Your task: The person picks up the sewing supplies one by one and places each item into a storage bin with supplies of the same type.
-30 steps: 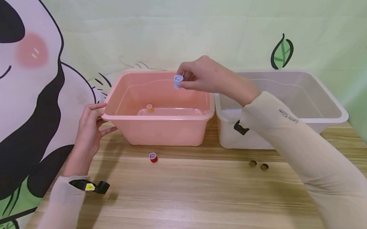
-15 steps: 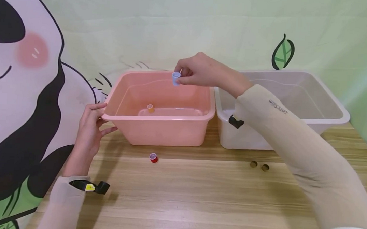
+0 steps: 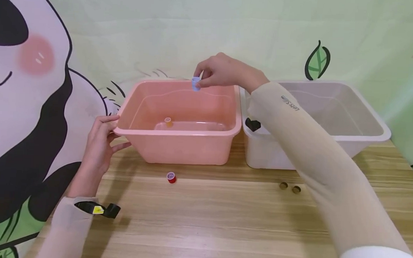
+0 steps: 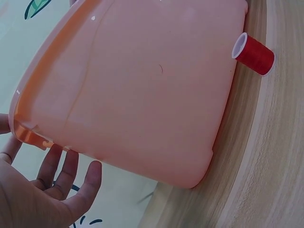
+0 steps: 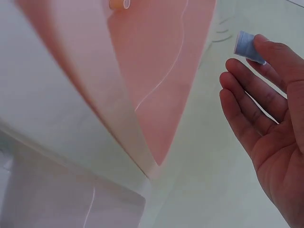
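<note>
Behind, a panda-printed pale-green backdrop (image 3: 231, 34); below, a wood-grain table (image 3: 216, 218). Side by side there, a light-grey tub (image 3: 349, 108), partly hidden by the right beige sleeve (image 3: 322, 161), and a pink tub (image 3: 181, 147), screened low inside by its own near wall. Grips the pink tub's left rim with the left hand (image 3: 100, 147), fingers spread apart and bent about the edge. With the right hand (image 3: 226, 72), pinches a pale-blue thread spool (image 3: 195, 84) above the pink tub between thumb and forefinger, other fingers loose. In front, a red thread spool (image 3: 171, 177); inside, a yellow spool (image 3: 168, 122). Before the light-grey tub, two round brown pieces (image 3: 283, 185), caps or rings.
</note>
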### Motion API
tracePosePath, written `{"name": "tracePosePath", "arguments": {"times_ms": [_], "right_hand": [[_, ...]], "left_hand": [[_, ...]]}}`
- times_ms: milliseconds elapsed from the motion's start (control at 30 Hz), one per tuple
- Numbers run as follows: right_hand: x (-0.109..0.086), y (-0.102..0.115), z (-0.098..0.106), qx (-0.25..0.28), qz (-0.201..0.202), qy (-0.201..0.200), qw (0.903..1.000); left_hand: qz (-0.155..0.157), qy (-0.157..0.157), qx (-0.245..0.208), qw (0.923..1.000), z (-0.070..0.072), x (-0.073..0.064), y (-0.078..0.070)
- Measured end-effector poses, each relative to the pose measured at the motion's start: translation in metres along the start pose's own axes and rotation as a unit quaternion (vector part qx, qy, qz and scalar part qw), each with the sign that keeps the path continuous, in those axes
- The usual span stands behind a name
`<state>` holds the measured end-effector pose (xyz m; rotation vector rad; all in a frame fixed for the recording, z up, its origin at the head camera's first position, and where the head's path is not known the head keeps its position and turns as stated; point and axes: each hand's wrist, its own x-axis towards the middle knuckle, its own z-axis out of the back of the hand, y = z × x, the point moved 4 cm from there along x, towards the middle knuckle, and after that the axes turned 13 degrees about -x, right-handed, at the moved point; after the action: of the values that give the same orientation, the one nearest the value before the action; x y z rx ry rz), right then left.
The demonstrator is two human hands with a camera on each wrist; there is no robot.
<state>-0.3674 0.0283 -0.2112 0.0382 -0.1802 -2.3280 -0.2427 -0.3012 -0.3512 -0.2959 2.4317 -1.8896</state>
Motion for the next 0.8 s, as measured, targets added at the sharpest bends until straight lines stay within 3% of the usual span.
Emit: {"name": "tracePosePath", "arguments": {"times_ms": [433, 800], "right_hand": [[0.017, -0.011, -0.005, 0.042, -0.065, 0.051, 0.9957], [0.045, -0.008, -0.02, 0.017, -0.061, 0.069, 0.9956]], "left_hand": [[0.001, 0.002, -0.003, 1.0, -0.004, 0.0, 0.003], [0.006, -0.012, -0.013, 0.9998, -0.006, -0.001, 0.002]]}}
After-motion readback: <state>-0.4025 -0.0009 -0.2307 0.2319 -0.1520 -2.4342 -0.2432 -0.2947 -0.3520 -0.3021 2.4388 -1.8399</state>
